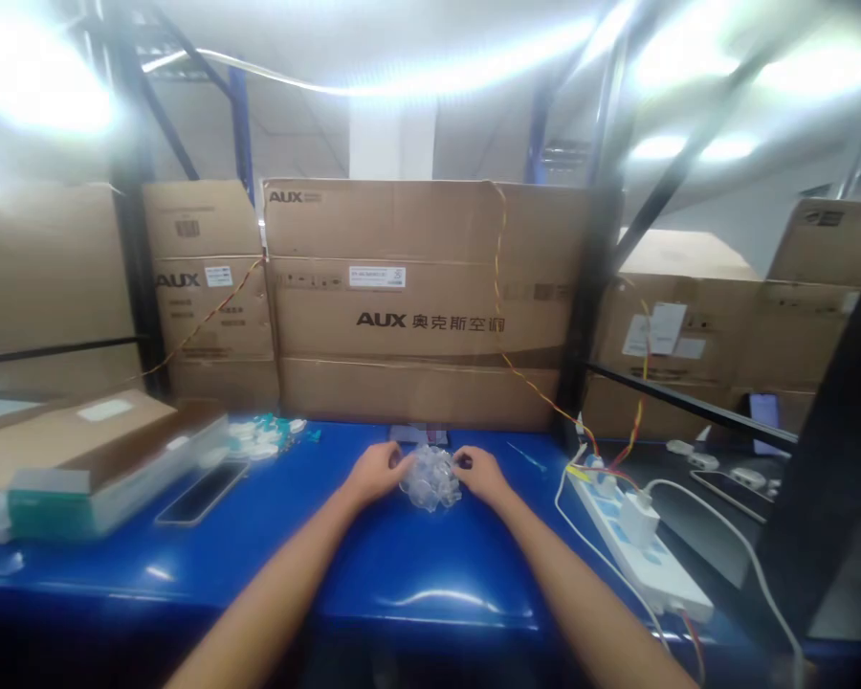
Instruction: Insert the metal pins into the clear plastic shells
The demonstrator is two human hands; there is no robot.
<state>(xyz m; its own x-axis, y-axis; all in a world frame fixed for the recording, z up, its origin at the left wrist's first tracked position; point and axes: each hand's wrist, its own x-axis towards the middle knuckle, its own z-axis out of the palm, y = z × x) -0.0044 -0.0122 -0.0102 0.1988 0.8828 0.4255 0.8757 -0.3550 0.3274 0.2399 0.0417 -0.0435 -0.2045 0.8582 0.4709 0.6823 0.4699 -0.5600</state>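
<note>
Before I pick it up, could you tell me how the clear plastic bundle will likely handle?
The clear plastic bundle looks crinkled and thin, so probably floppy and light. Its glossy surface may be slippery; the left hand and right hand hold it from both sides. Lumpy, it seems unlikely to roll.

Two hands were in view, the left hand (377, 471) and the right hand (482, 474), both closed on one clear plastic bundle (430, 477) near the far edge of the one blue desk (402, 574). There were two phones: one dark phone (201, 493) towards the left edge and one lit phone (764, 411) beyond the right edge. One power strip (660, 569) carried one white plug (638, 517). One flat box (72, 440) lay at the left edge. Two AUX cartons (416, 297) stood behind the far edge. The small white and teal pieces (265, 435) there were too blurred to count.
</note>
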